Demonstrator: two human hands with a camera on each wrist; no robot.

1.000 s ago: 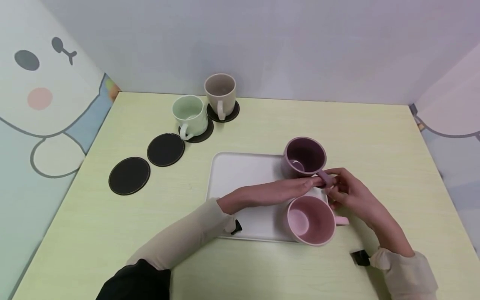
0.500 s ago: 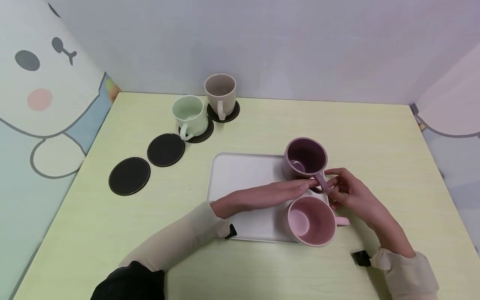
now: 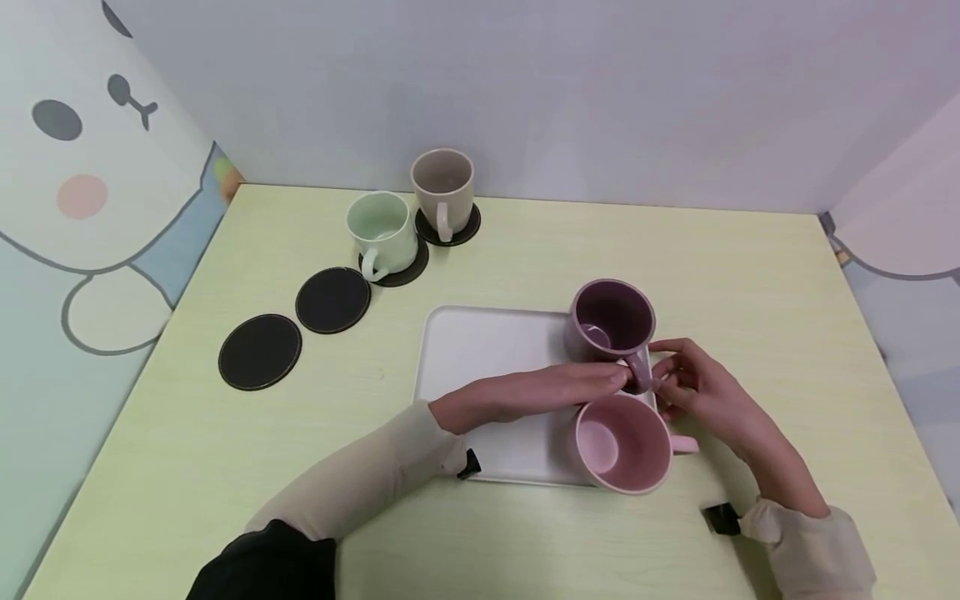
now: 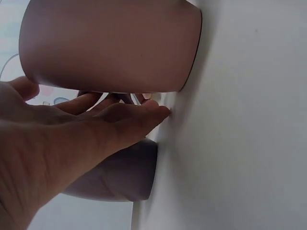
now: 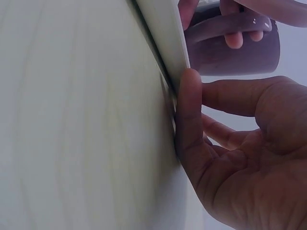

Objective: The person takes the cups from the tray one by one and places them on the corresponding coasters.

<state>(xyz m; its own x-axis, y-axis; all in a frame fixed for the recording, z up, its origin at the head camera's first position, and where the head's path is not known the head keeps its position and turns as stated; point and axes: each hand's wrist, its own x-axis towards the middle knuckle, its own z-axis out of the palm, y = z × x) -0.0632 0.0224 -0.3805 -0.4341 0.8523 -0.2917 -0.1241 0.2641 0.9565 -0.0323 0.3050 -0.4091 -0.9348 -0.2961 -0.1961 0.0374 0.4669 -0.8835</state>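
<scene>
A dark purple mug stands on the right part of the white tray, its handle pointing toward the person. My left hand lies edge-on between it and the pink mug, fingers straight. The left fingertips show behind the purple mug's handle, seemingly touching it; their exact contact is partly hidden. My right hand pinches the tray's right edge, thumb and finger meeting at the rim, close beside the handle. The pink mug's handle points right, over the tray's edge.
Toward the back left, a green mug and a beige mug sit on black coasters. Two more black coasters lie in line with them toward the front left. A wall borders the table's back edge.
The purple mug's handle has swung from pointing right to pointing toward the person, with my left fingertips drawing slightly left. My right hand stays at the tray's edge.
</scene>
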